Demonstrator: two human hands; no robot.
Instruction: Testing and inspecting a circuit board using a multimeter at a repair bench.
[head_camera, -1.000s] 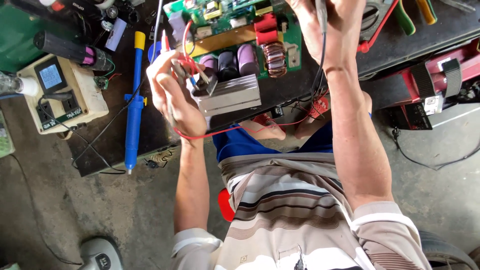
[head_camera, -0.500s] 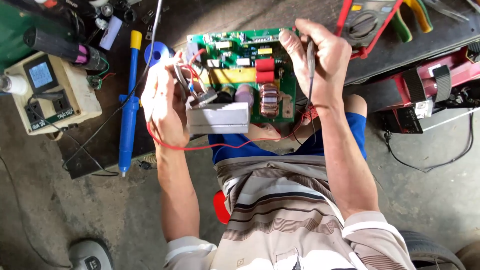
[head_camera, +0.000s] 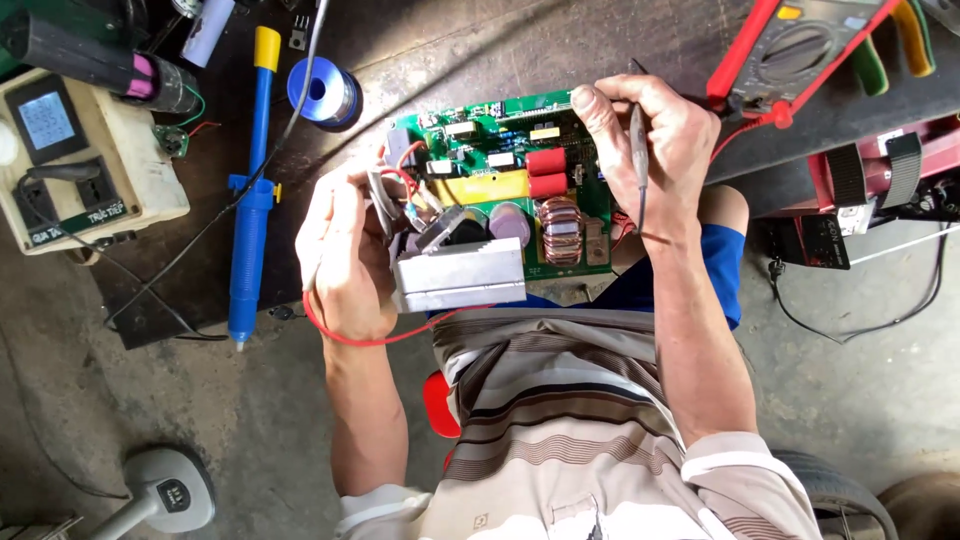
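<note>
From my head camera, compared with half a second ago, the green circuit board (head_camera: 500, 190) sits almost the same between my hands, only the view is shifted a little. One second ago the board was higher and my right hand (head_camera: 650, 150) reached above it; now this hand is lower, at the board's right edge.

My left hand (head_camera: 345, 250) holds the left side of the board, beside the grey metal heat sink (head_camera: 460, 280). The fingers (head_camera: 375, 195) are curled around the edge and the bundle of wires there, and a red wire (head_camera: 380, 335) loops under my wrist. My right hand pinches a thin dark probe (head_camera: 638, 150) between thumb and fingers, pressed together on it; the probe lies along my palm and its black lead goes down past the wrist.

The board rests over my lap, at the near edge of the dark bench (head_camera: 450, 50). On the bench to the left lie a blue desoldering pump (head_camera: 250, 200) and a spool of solder (head_camera: 325, 92). A red-cased multimeter (head_camera: 800, 40) sits near the right far corner.
</note>
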